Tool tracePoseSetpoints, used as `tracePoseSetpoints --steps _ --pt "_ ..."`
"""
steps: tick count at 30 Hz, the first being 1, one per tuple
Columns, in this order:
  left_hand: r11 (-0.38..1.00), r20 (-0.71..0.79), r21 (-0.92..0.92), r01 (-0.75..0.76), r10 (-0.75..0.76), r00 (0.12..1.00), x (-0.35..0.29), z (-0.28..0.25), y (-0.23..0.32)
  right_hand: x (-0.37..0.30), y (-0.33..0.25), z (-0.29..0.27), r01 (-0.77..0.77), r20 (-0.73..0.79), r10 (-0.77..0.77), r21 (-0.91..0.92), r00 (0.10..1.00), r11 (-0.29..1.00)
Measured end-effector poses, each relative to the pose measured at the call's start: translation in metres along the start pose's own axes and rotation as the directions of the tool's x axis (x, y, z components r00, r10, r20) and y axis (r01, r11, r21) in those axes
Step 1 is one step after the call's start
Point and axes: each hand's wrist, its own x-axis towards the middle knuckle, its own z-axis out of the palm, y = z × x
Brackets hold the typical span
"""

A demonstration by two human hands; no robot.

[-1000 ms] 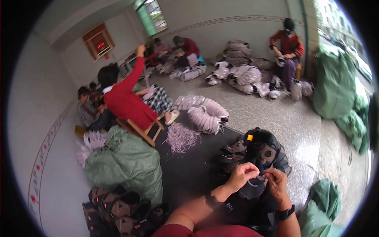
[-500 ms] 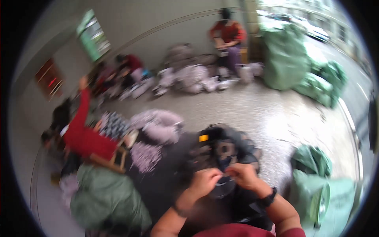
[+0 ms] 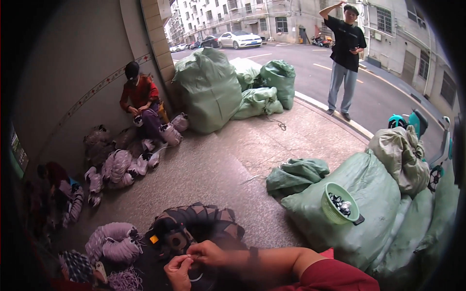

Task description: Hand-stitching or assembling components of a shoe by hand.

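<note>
At the lower middle, my left hand (image 3: 178, 272) and my right hand (image 3: 208, 253) meet with fingertips pinched close together. Whatever sits between the fingers is too small to make out. Just beyond them lies a coiled bundle of black and brown patterned pieces (image 3: 204, 216), with an orange tag (image 3: 154, 239) at its left side. A pale curved line shows on the dark thing below my fingers, whose kind is unclear. To the left rests a bundle of pale lilac pieces (image 3: 114, 241) above a heap of loose lilac strings (image 3: 125, 280).
Big green sacks (image 3: 344, 208) fill the right; a light green basket (image 3: 335, 213) of small black and white pieces sits on them. More green sacks (image 3: 208, 92) stand near the street. A person in red (image 3: 141, 94) sits by lilac bundles; another (image 3: 345, 43) stands at the roadside.
My view has swung to the right, bringing the street, the standing person and the basket into sight. My hands stay close together, fingertips pinched, and now appear lower and farther left.
</note>
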Motion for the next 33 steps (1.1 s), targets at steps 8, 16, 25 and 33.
tracePoseSetpoints --steps 8,16,25,33 --pt "0.636 0.213 0.555 -0.536 0.515 0.83 0.014 0.017 0.03 -0.003 -0.009 -0.014 -0.175 0.032 0.174 0.301 0.984 0.938" --pt "0.564 0.211 0.622 -0.543 0.547 0.81 0.007 0.012 0.019 0.0 -0.018 -0.014 -0.281 0.086 0.27 0.414 0.959 0.866" --pt "0.582 0.224 0.606 -0.542 0.529 0.819 0.0 0.01 0.017 0.003 -0.005 -0.01 -0.398 0.202 0.352 0.614 0.914 0.682" --pt "0.497 0.543 0.494 -0.713 0.465 0.699 0.026 -0.013 0.022 0.004 -0.019 -0.026 -0.476 0.283 0.382 0.536 0.88 0.698"
